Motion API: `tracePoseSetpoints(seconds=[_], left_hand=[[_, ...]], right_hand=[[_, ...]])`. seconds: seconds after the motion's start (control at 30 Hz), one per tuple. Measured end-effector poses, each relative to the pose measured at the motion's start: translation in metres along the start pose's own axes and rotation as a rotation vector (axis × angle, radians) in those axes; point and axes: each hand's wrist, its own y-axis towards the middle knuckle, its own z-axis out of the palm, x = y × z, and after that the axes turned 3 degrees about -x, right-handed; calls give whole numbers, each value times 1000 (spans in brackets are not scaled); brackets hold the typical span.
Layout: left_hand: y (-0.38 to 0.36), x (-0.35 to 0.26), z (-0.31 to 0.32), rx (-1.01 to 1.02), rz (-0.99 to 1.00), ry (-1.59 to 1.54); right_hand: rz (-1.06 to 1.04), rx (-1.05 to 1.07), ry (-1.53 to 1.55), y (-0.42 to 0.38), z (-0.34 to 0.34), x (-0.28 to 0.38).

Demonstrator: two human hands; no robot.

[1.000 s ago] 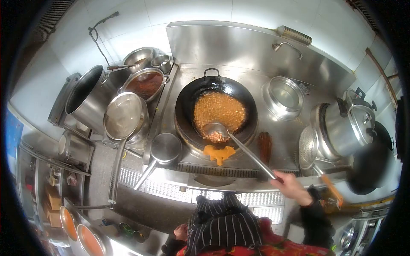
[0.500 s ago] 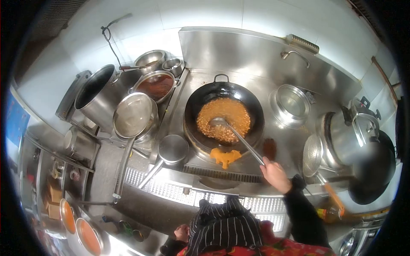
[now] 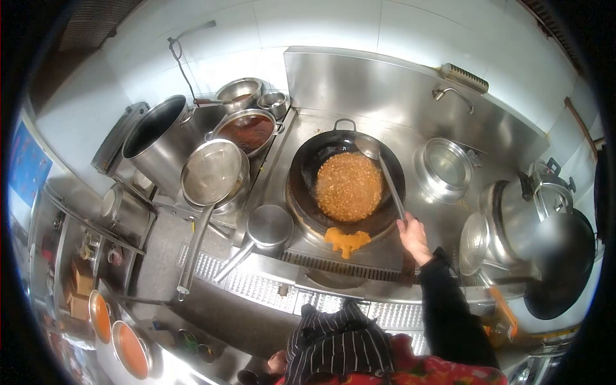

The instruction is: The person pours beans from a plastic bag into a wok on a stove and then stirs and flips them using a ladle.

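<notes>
A black wok on the stove holds a bubbling orange-brown mass with small pale pieces in it. My right hand is wrapped round the handle of a metal ladle, whose bowl lies at the wok's upper right edge, beside the food. An orange cloth rests on the wok's near rim. My left hand is low beside the striped apron; its fingers are mostly hidden, and it touches nothing that I can make out.
A mesh strainer, a lidded saucepan and a pot of red sauce stand left of the wok. On the right are a metal basin, a perforated skimmer and a pressure cooker. A faucet juts from the back panel.
The ladle has moved from the middle of the food up to the wok's far right edge, and my right hand has moved slightly up. The view has shifted a little.
</notes>
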Motion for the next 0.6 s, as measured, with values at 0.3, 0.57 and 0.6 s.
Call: tracePoseSetpoints(seconds=[0.3,0.57,0.6], left_hand=[[-6,-74,-31,-32,5,342],[16,-93,-41,-186,-186,-459],[18,-97,-44,-192,-212,-512]], right_hand=[[642,472,772,-62,-33,19],[668,580,788,-113,-69,36],[571,575,754,-120,-77,37]])
